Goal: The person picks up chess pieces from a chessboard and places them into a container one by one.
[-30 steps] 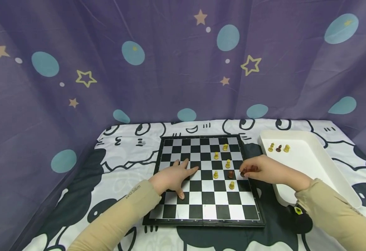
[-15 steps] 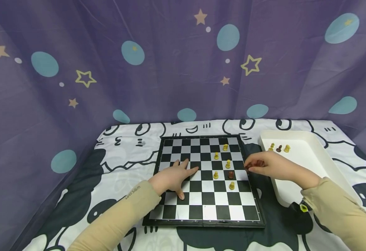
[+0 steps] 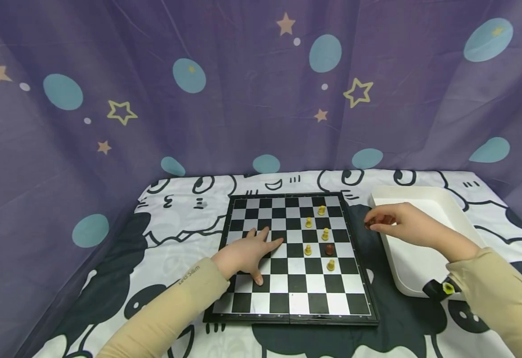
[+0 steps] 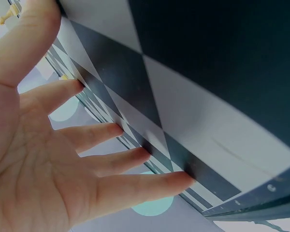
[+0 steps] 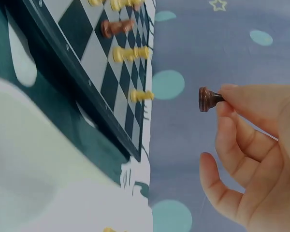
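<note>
My left hand (image 3: pixel 245 252) rests with spread fingers on the left half of the black-and-white chessboard (image 3: pixel 297 282); in the left wrist view its fingertips touch the squares. Between thumb and forefinger my right hand (image 3: pixel 406 223) pinches a dark brown chess piece (image 5: pixel 205 99), its round base pointing away from the fingers. This hand is in the air over the gap between board and tray, past the board's right edge. Several yellow chess pieces (image 3: pixel 325 234) stand on the board's right half, along with a reddish-brown chess piece (image 3: pixel 329 249).
A white tray (image 3: pixel 415 278) lies right of the board, partly covered by my right hand and forearm. One yellow piece (image 5: pixel 108 230) peeks in at the bottom of the right wrist view. Behind the table hangs a purple curtain (image 3: pixel 243 134).
My right hand has lifted the brown chess piece off the board's right edge and moved right toward the tray, now hiding the pieces inside it. The left hand stays put.
</note>
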### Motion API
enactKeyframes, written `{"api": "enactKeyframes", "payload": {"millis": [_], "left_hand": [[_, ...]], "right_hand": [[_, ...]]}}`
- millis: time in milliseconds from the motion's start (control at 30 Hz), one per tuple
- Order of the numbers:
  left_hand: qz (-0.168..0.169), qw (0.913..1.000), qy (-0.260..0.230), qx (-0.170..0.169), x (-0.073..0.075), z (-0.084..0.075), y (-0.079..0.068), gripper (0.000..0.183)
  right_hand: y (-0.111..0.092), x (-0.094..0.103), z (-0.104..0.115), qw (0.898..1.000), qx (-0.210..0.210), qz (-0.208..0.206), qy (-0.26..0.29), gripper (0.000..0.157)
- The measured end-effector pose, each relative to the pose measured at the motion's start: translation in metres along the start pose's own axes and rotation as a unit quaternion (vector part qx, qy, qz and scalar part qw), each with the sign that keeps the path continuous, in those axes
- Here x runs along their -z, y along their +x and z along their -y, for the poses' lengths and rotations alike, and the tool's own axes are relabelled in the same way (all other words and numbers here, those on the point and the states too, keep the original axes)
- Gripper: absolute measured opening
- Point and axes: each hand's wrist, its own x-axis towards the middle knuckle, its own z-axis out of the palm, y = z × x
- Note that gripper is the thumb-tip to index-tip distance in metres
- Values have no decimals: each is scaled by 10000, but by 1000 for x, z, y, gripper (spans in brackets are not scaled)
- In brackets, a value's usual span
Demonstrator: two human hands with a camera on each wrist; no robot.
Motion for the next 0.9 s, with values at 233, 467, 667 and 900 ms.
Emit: {"api": "enactKeyframes", "payload": {"millis": [233,467,667,900], "left_hand": [[17,10000,-9,12,1,-1,-1,104],[19,10000,-24,4,0,0,0,105],[17,10000,-29,31,0,-1,0,105],[12,10000,23,41,-1,0,1,106]], "right_hand": [[-6,17,-15,9992,-165,-372,-23,13],[-10,31,-30,9974,-521,-482,-161,14],[-11,40,-48,9947,-606,-710,-432,15],[-16,40,-78,9900,-868,-961,-564,14]]}}
